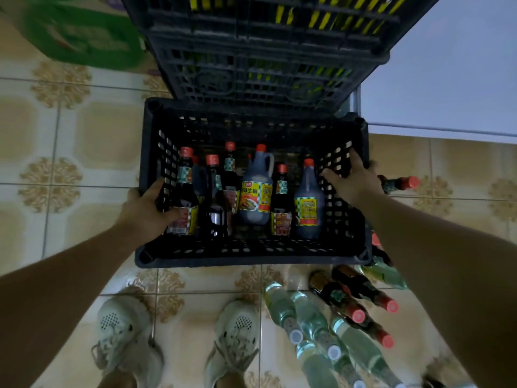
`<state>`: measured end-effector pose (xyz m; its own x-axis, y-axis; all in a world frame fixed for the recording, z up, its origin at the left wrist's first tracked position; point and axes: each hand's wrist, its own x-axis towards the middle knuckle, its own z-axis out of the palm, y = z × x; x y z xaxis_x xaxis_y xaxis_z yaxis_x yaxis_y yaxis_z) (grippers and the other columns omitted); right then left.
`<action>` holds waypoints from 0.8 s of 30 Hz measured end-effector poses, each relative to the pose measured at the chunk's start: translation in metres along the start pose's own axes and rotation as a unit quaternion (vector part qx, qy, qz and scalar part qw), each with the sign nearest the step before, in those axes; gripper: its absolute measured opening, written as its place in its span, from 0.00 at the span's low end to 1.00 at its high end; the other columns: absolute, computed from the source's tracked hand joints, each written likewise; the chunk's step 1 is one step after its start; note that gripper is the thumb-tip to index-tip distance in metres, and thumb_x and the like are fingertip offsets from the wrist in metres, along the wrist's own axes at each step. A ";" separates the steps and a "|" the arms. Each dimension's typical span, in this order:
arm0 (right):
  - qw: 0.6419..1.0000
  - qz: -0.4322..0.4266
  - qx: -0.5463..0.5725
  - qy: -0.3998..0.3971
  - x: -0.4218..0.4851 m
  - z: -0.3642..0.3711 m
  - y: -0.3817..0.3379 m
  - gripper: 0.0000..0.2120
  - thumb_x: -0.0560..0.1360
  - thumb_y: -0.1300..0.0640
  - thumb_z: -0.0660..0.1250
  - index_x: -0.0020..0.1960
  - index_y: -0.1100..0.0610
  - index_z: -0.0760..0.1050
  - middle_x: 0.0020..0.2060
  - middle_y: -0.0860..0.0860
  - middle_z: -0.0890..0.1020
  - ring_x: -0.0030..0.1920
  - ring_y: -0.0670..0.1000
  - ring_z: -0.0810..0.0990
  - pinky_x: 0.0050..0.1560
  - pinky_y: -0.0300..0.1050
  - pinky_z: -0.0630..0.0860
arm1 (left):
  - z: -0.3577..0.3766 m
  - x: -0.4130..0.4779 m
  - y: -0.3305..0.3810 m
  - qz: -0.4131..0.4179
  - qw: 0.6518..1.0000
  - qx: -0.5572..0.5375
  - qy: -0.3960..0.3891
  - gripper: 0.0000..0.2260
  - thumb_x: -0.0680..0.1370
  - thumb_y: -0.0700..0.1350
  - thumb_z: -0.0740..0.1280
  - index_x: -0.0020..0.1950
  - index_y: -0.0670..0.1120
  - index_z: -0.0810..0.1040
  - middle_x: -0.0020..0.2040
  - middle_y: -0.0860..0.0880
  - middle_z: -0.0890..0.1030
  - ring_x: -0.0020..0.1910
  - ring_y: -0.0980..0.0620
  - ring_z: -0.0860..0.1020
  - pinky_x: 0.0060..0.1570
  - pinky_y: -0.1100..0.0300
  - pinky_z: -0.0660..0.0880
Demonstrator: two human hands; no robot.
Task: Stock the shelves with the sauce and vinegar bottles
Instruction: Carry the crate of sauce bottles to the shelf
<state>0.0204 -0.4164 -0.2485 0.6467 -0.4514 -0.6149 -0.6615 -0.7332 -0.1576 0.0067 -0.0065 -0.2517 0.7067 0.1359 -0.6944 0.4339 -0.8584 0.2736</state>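
Note:
A black plastic crate (251, 256) sits in front of me over the tiled floor, with several dark sauce bottles with red caps (281, 203) standing upright inside, among them a large handled jug (256, 191). My left hand (145, 211) grips the crate's left wall, fingers curled over the rim. My right hand (351, 180) holds the right wall, fingers through the lattice. Lying on the floor at the lower right are several clear vinegar bottles (313, 323) and dark sauce bottles (361, 298).
More black crates (265, 65) are stacked just beyond the held one. A green box (84, 37) stands at the far left. One bottle (400, 183) lies on the floor right of the crate. My two shoes (179, 337) are below the crate.

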 end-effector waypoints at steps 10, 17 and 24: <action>0.992 -0.010 0.105 0.071 0.013 0.005 0.004 0.36 0.69 0.28 0.59 0.74 0.37 0.57 0.67 0.54 0.73 0.60 0.60 0.76 0.48 0.45 0.71 | 0.010 0.002 -0.003 0.009 0.994 -0.087 0.064 0.32 0.72 0.54 0.71 0.73 0.60 0.61 0.65 0.42 0.69 0.47 0.43 0.75 0.35 0.60 0.71; 0.987 -0.009 0.138 0.078 0.009 0.003 0.001 0.34 0.71 0.30 0.60 0.73 0.38 0.61 0.69 0.50 0.73 0.63 0.58 0.74 0.50 0.43 0.69 | 0.011 0.002 -0.004 0.017 0.988 -0.140 0.066 0.32 0.73 0.49 0.72 0.73 0.58 0.63 0.64 0.43 0.72 0.53 0.42 0.77 0.47 0.52 0.77; 0.972 -0.004 0.210 0.102 0.000 0.003 -0.007 0.34 0.69 0.29 0.62 0.71 0.40 0.66 0.66 0.47 0.75 0.62 0.54 0.75 0.52 0.40 0.66 | -0.003 0.009 -0.009 0.020 0.980 -0.193 0.043 0.34 0.72 0.46 0.73 0.74 0.56 0.61 0.70 0.49 0.70 0.48 0.47 0.79 0.42 0.59 0.77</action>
<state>0.0238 -0.4099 -0.2499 0.6857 -0.5692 -0.4537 -0.7255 -0.4833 -0.4901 0.0105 0.0040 -0.2586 0.7646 0.1605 -0.6242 0.5720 -0.6152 0.5425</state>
